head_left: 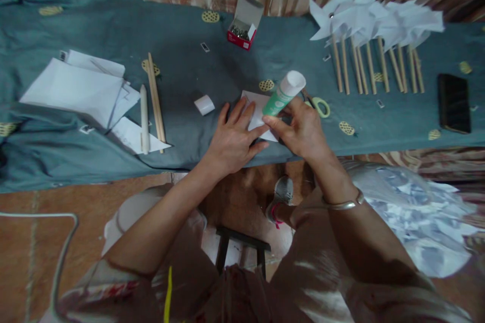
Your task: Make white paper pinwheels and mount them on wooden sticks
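My right hand [303, 128] grips a green and white glue stick [283, 95], tilted with its lower end at a small sheet of white paper [257, 103]. Fingers spread, my left hand [235, 141] lies flat on the left part of that paper and presses it to the cloth. The glue stick's white cap [204, 105] lies to the left of my left hand. Scissors with light green handles [321, 107] rest just behind my right hand, partly hidden by it.
A green cloth [182, 91] covers the narrow table. Paper sheets [76, 86], wooden sticks [155, 101] and a white pen-like tool [144, 118] lie left. An open red box of small metal pieces [240, 33] stands behind. Paper pinwheels [375, 20] and a dark phone [453, 103] lie right.
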Tool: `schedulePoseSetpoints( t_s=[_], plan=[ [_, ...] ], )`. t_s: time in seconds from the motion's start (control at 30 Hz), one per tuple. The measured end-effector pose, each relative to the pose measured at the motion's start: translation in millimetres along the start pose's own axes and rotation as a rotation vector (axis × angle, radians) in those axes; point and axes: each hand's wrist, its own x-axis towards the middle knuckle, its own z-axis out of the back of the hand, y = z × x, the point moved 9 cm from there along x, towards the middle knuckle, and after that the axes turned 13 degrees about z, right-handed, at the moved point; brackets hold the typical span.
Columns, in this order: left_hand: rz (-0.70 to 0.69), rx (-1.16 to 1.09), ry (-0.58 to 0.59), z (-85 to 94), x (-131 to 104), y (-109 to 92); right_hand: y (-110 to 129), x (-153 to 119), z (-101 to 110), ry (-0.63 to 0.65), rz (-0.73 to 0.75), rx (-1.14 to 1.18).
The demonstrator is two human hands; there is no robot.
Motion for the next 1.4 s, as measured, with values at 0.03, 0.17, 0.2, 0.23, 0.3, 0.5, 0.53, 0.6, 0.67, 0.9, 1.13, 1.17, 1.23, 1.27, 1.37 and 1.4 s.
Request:
schedulePoseSetpoints(
  t_s=[0.03,0.17,0.2,0.23,0.3,0.5,0.53,0.6,0.67,0.9,1.13,1.17,1.23,1.27,1.37,1.4],
  plan=[
    [-0.001,0.004,0.001,0.1,0,0,0,0,1,-0.005,0.000,-0.003],
    [-0.008,0.018,0.014,-0.1,0,0,-1,1,1,-0.006,-0.009,0.008],
    [-0.006,0.019,0.017,-0.1,0,0,-2,1,0,-0.004,-0.012,0.011],
    [-0.003,0.020,0.018,-0.1,0,0,-2,2,0,-0.003,-0.015,0.014],
    [0.005,0.017,0.017,0.3,0,0,-3,2,-1,-0.001,-0.018,0.018],
    [0.012,0.032,0.041,-0.4,1,-1,-4,4,-3,-0.016,-0.007,0.037],
    [0.013,0.036,0.045,-0.6,1,-1,-4,4,-3,-0.018,-0.005,0.044],
    [0.013,0.038,0.044,-0.6,1,-1,-4,5,-4,-0.021,0.000,0.058],
    [0.014,0.034,0.037,-0.5,1,-1,-3,7,-5,-0.020,0.004,0.061],
    [0.006,0.012,0.020,-2.1,1,0,-2,10,-8,0.004,-0.005,0.028],
    [0.006,-0.010,0.011,-0.2,0,-1,1,11,-11,0.052,-0.045,0.009],
    [0.005,-0.007,0.012,-0.2,0,-1,1,11,-11,0.057,-0.046,0.012],
    [0.006,-0.002,0.011,-0.2,0,-1,2,11,-11,0.067,-0.048,0.017],
    [0.005,0.000,0.010,-0.3,0,-1,2,11,-10,0.072,-0.050,0.018],
    [0.008,0.005,0.010,-0.7,0,-1,3,11,-11,0.086,-0.057,0.017],
    [0.011,0.008,0.009,-0.8,0,-1,3,11,-11,0.090,-0.059,0.018]
  ],
)
